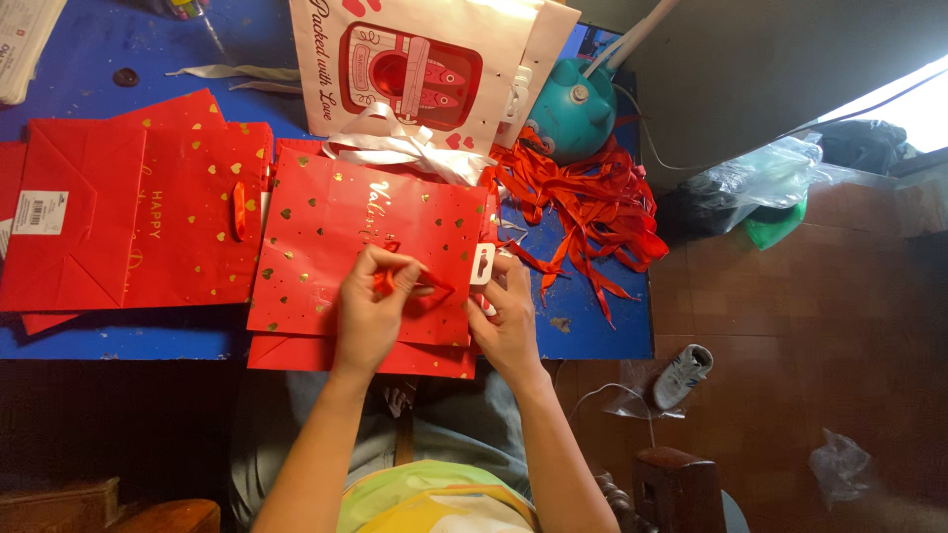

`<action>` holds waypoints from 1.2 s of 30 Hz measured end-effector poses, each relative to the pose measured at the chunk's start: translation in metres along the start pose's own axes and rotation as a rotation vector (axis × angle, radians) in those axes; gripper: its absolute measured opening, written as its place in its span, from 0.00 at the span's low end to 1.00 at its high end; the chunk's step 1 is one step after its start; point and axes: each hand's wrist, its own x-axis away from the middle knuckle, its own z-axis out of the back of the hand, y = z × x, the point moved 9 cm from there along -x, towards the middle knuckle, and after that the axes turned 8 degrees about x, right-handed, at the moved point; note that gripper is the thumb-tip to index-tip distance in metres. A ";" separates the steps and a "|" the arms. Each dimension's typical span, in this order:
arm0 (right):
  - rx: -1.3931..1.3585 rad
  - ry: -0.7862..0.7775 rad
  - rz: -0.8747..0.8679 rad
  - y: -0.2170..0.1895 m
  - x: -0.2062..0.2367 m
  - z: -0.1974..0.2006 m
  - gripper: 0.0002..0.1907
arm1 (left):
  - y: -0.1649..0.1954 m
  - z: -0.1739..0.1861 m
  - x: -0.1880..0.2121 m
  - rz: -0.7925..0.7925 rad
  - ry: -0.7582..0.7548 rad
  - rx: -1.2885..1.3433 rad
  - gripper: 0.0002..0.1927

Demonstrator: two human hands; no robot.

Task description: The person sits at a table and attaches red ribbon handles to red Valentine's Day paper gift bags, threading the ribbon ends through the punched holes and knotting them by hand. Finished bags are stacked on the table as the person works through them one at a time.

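Blue desk (592, 336) carries a red gift bag (365, 247), flat at its near edge. We find the left hand (370, 306) pinching a red ribbon (420, 286) atop the bag; right hand (509, 316) fingers curl at the bag's right edge, grip unclear. We advise keeping the ribbon taut.

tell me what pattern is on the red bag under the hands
Small gold hearts scattered over the red gift bag, seen in the head view.
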 end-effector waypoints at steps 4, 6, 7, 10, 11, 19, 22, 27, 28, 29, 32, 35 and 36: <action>-0.002 0.007 0.004 0.002 0.000 -0.001 0.15 | 0.005 -0.001 -0.002 0.025 -0.036 0.115 0.15; -0.006 0.007 0.012 0.002 0.001 -0.001 0.16 | 0.007 -0.007 -0.001 0.035 -0.079 0.120 0.19; -0.007 0.006 0.016 0.002 0.002 -0.001 0.16 | 0.010 -0.010 0.000 0.026 -0.101 0.106 0.17; -0.044 0.000 -0.009 0.005 0.004 -0.001 0.13 | 0.006 -0.010 0.003 0.151 -0.160 0.132 0.15; -0.066 -0.010 -0.015 0.007 0.004 -0.001 0.11 | 0.003 -0.008 0.005 0.218 -0.177 0.152 0.15; -0.114 -0.016 0.062 -0.001 -0.002 0.011 0.13 | -0.006 -0.032 0.030 0.443 -0.595 0.240 0.22; -0.087 -0.007 -0.075 0.006 -0.002 0.005 0.11 | -0.007 -0.035 0.039 0.521 -0.661 0.256 0.22; -0.116 0.032 -0.160 0.016 -0.003 -0.001 0.11 | 0.045 -0.026 0.055 0.320 -0.648 0.180 0.14; -0.080 0.052 -0.102 0.011 -0.002 0.001 0.10 | 0.065 -0.024 0.061 0.216 -0.668 0.154 0.10; -0.080 0.049 -0.121 0.013 0.000 0.000 0.11 | 0.085 -0.023 0.066 0.110 -0.685 0.126 0.08; -0.088 0.040 -0.134 0.017 -0.002 -0.004 0.12 | 0.118 -0.029 0.070 0.003 -0.696 0.281 0.05; -0.092 0.045 -0.134 0.016 0.000 -0.003 0.12 | 0.136 -0.029 0.069 -0.080 -0.610 0.263 0.07; -0.089 0.046 -0.122 0.015 0.000 -0.002 0.12 | 0.145 -0.029 0.076 -0.127 -0.589 0.291 0.07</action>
